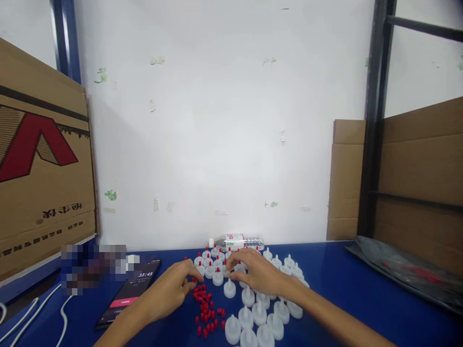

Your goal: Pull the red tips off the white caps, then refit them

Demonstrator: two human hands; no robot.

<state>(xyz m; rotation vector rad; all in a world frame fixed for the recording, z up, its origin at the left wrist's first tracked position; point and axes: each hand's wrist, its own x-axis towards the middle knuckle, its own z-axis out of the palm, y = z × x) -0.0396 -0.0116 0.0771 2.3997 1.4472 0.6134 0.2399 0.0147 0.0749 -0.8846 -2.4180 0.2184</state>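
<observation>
Both hands sat at lower centre: left hand [173, 288] fingers pinched together over the red caps [206, 308], right hand [256, 273] fingers curled on white nozzle caps [253, 313].

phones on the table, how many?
1. The phone lies on the blue table, just left of the left hand, screen lit. Another could be hidden in the blurred patch further left.

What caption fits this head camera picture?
Two hands, left hand and right hand, work among white nozzle caps and red tips on a blue table.
</observation>
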